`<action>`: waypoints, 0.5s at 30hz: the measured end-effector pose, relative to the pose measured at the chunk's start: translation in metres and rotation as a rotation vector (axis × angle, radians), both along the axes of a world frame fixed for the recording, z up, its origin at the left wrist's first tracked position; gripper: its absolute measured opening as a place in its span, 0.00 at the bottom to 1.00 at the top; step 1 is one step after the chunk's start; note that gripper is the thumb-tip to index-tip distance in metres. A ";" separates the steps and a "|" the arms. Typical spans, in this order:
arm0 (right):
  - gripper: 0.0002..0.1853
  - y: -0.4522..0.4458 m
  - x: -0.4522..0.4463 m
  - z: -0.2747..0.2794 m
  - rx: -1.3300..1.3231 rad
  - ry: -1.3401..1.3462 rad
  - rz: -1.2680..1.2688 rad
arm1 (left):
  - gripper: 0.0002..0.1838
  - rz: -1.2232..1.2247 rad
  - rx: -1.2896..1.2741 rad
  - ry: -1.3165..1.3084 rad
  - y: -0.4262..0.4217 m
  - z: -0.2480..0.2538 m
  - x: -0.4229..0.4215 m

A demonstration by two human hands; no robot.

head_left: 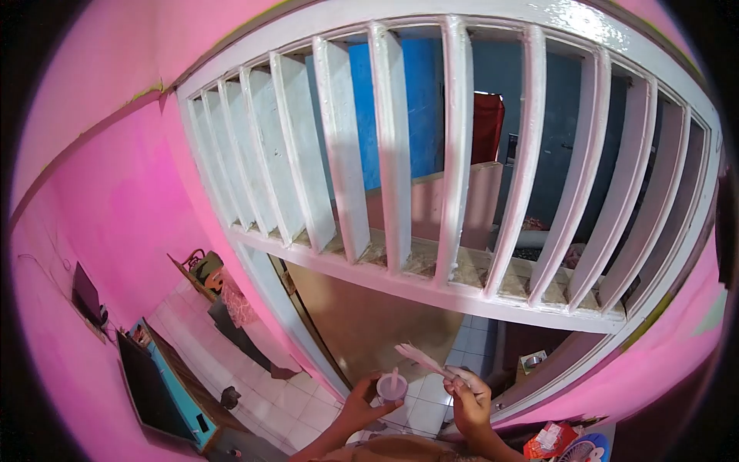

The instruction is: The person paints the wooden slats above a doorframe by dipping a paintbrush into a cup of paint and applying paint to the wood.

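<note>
My left hand is wrapped round a small pale plastic cup, low in the middle of the view. A light pinkish stick or strip stands inside the cup; its kind I cannot make out. Just to the right, my right hand grips a paintbrush, its pale pink, ragged bristles pointing up and left, above and apart from the cup. Above both hands spans a white slatted vent frame with several upright slats. Neither hand touches the frame.
Pink walls surround the frame. Below it is a brown door. At lower left, a flat television stands by a teal cabinet on the white tiled floor. A fan and a red box sit at lower right.
</note>
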State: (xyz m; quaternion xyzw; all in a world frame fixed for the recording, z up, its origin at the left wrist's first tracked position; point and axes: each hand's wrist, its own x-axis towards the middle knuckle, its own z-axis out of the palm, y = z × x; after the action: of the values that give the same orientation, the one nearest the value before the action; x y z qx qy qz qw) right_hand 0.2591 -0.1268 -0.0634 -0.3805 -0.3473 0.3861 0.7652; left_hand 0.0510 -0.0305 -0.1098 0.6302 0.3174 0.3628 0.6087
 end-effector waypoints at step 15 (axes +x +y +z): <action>0.15 0.027 -0.025 0.023 0.020 -0.230 -0.023 | 0.39 0.114 0.193 -0.095 0.032 -0.007 -0.032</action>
State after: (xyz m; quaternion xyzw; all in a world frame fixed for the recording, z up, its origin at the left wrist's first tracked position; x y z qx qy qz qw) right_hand 0.2341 -0.0997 -0.0406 -0.4188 -0.4322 0.3277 0.7283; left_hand 0.0186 0.0012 -0.1168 0.6488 0.2871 0.4550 0.5381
